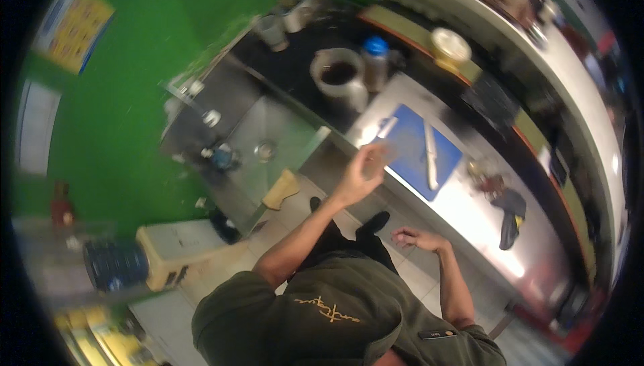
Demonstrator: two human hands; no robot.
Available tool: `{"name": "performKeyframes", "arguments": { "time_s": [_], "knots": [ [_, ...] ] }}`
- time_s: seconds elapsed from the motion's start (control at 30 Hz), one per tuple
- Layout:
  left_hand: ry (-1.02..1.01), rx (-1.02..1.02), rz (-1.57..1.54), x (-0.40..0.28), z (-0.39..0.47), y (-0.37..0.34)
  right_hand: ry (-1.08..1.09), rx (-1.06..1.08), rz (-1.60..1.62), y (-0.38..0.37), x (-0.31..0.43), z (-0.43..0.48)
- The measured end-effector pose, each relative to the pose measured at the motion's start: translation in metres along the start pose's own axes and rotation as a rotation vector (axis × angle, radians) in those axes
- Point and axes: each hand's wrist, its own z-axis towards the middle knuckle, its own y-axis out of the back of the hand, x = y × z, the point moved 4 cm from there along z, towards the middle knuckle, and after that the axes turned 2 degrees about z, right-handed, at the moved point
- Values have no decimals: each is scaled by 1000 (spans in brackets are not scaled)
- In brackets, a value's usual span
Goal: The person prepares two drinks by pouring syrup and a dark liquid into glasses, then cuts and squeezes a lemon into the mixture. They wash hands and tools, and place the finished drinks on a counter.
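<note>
My left hand [359, 177] is raised by the near left edge of a blue cutting board [410, 165]. Its fingers curl around a small see-through thing [376, 161], perhaps a cup, blurred by motion. On the board lies a knife [431, 157] with a pale handle; a smaller white-handled tool [387, 127] rests at the board's left corner. My right hand [416, 239] hangs in front of my body, fingers loosely apart, holding nothing. Beyond the board stand a large pitcher [339, 77] with dark liquid and a bottle with a blue cap [376, 52].
To the left is a steel sink [264, 151] with a yellow cloth [282, 190] over its near edge. A dark cloth [510, 215] lies on the steel counter [468, 215] at right. Cups [271, 31] stand in the back corner. A raised shelf carries a yellow, pale-lidded container [451, 49].
</note>
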Motion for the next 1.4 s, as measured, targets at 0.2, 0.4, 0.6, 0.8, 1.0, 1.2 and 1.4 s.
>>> {"name": "performKeyframes", "arguments": {
  "time_s": [0.2,0.4,0.6,0.8,1.0,1.2,1.4],
  "knots": [
    [340,-620,249,40,-147,218,424,91,-524,-39,262,110],
    [401,-943,119,61,-248,305,1020,-182,-700,-157,443,310],
    [454,-894,120,85,-272,333,1003,-393,-762,-221,499,436],
    [477,-753,73,123,-243,354,1167,-456,-966,-234,495,444],
    [381,-727,153,176,-197,381,1184,-442,-916,-223,513,443],
    [430,-663,230,203,-151,413,1143,-552,-1423,-213,613,501],
    [378,-814,279,209,-106,429,1154,-513,-1840,-184,550,506]
  ]
}}
